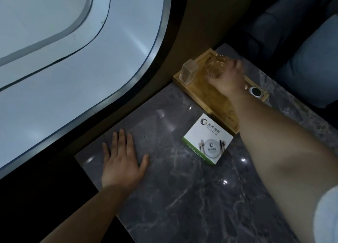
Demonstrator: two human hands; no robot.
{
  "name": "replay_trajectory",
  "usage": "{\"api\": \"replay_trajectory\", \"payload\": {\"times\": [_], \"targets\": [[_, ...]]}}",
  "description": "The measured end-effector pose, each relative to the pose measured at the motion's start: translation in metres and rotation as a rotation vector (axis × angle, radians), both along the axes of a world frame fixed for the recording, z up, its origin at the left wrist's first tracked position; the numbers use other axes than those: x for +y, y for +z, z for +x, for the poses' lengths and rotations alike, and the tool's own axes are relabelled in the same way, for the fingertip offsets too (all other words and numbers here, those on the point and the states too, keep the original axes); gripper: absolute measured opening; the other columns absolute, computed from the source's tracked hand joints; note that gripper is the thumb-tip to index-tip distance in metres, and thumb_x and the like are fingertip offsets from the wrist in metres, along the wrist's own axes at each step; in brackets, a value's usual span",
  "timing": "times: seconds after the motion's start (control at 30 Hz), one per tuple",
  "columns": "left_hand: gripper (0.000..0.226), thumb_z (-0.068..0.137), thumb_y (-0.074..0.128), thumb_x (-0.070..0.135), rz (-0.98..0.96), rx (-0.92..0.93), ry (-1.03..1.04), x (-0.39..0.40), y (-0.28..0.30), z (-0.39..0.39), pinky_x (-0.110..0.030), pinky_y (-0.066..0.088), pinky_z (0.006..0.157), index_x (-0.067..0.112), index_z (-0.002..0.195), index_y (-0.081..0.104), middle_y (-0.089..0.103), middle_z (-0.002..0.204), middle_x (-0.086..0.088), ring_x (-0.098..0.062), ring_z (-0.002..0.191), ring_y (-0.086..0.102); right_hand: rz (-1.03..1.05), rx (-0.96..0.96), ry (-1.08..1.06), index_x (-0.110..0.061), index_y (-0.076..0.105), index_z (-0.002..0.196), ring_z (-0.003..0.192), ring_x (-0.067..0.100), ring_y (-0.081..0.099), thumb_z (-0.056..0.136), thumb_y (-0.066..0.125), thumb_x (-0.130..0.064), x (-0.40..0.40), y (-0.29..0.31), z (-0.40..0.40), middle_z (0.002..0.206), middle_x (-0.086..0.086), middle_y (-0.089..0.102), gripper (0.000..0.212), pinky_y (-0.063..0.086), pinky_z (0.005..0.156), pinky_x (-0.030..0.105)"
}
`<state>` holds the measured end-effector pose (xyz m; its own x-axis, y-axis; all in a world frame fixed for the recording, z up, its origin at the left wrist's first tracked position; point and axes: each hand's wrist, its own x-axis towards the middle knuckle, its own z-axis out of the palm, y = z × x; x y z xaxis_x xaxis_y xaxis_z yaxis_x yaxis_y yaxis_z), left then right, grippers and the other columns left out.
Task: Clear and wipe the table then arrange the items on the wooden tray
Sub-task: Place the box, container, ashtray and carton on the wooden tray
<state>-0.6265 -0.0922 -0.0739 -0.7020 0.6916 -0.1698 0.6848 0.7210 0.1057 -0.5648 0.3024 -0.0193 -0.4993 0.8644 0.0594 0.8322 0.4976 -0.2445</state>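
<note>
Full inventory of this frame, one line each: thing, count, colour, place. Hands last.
table: 1, grey marble, centre and bottom.
wooden tray: 1, light wood, far part of the table.
clear box: 1, see-through, upright at the tray's far left corner.
glass: 1, clear, over the tray, in the right hand.
round thing: 1, white with dark centre, tray's right end, partly hidden.
tissue box: 1, white and green, on the table beside the tray.
window: 1, pale, left.
seat: dark blue-grey, top right.
left hand: flat on the table.
right hand: holds the glass.
</note>
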Motion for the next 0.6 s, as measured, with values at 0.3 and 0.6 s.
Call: {"api": "replay_trajectory", "payload": {"times": [0.3, 0.6], "targets": [[0.084, 0.090, 0.028, 0.065, -0.005, 0.028, -0.002, 0.001, -0.002, -0.001, -0.055, 0.008, 0.117, 0.005, 0.148, 0.029, 0.024, 0.156, -0.018, -0.030, 0.147, 0.012, -0.078, 0.044, -0.057, -0.010, 0.029, 0.141, 0.128, 0.038, 0.036, 0.069, 0.066, -0.065, 0.012, -0.020, -0.032, 0.143, 0.020, 0.030, 0.097, 0.042, 0.097, 0.047], [0.082, 0.089, 0.033, 0.063, 0.027, 0.025, 0.020, 0.000, 0.001, -0.001, -0.053, 0.007, 0.117, 0.007, 0.148, 0.029, 0.025, 0.156, -0.016, -0.029, 0.147, 0.012, -0.124, -0.125, -0.028, -0.012, 0.015, 0.149, 0.143, 0.037, 0.015, 0.067, 0.056, -0.079, 0.015, -0.008, -0.036, 0.158, 0.016, 0.008, 0.114, 0.023, 0.113, 0.054]]}}
